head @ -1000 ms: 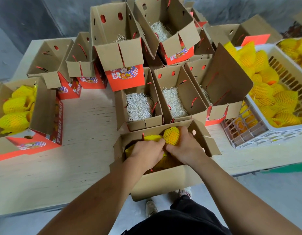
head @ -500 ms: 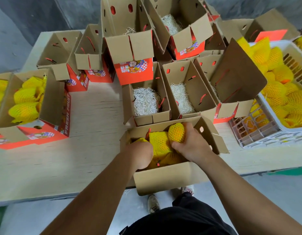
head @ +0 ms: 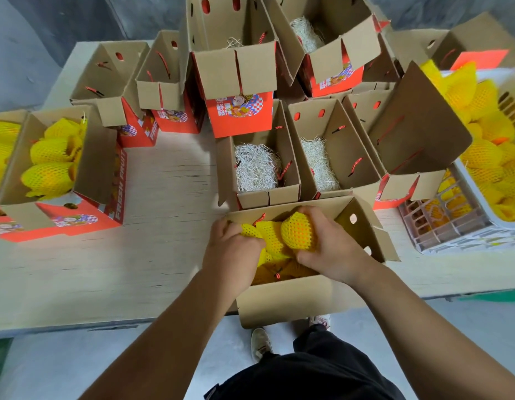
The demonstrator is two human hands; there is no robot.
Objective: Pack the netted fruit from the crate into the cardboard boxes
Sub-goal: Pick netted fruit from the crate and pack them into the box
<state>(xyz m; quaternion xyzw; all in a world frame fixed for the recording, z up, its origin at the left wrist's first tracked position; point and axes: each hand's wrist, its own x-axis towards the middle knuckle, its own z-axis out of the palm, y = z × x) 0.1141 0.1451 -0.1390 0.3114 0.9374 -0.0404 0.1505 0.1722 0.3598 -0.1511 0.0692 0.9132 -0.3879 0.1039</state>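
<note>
The left hand [head: 231, 249] has moved in, now gripping netted fruit [head: 272, 239]; the right hand [head: 331, 249] clasps another fruit [head: 298, 232] in the box [head: 282, 301] at 6 o'clock.

Two hands [head: 230, 249], two crates [head: 452, 226], one table [head: 163, 255]; about eleven cardboard boxes [head: 279, 301] in view, some partly hidden; three hold netted fruit [head: 296, 232], three show only straw [head: 256, 166]; fruit too heaped to count
</note>
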